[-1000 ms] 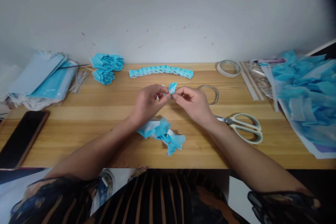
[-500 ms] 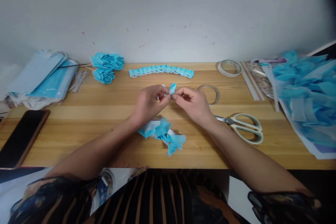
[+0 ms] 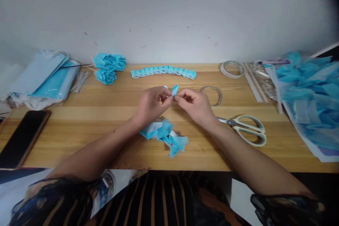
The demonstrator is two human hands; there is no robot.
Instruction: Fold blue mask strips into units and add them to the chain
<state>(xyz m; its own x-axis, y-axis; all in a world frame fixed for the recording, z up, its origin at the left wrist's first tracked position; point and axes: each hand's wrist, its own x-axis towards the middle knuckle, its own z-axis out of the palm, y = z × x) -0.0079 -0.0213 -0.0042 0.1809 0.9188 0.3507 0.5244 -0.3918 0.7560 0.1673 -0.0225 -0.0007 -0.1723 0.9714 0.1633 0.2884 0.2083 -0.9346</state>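
Small sky-blue scrap of thin, cloth-like sheet, folded, with a pale patch, is held up at the centre of the frame, between the person's two hands. Looking across from the left, I see a black phone at the lower left of the frame, a stack of pale-blue pleated sheets with white loops above it, then blue petalled paper-like flowers at the upper left. Left of centre, the left hand has thumb and forefinger narrowed in a pinch on the scrap; crumpled blue-and-white pieces lie below it. Across the upper middle runs a pleated blue strip. Just right of centre, the right hand pinches the scrap's other side; its exact fold is hidden. Beyond are white-handled scissors and, at the far right, a loose blue heap. I'd judge this to be a folding or gathering step; the next move seems to call for one steady pinch while the other tucks the material.
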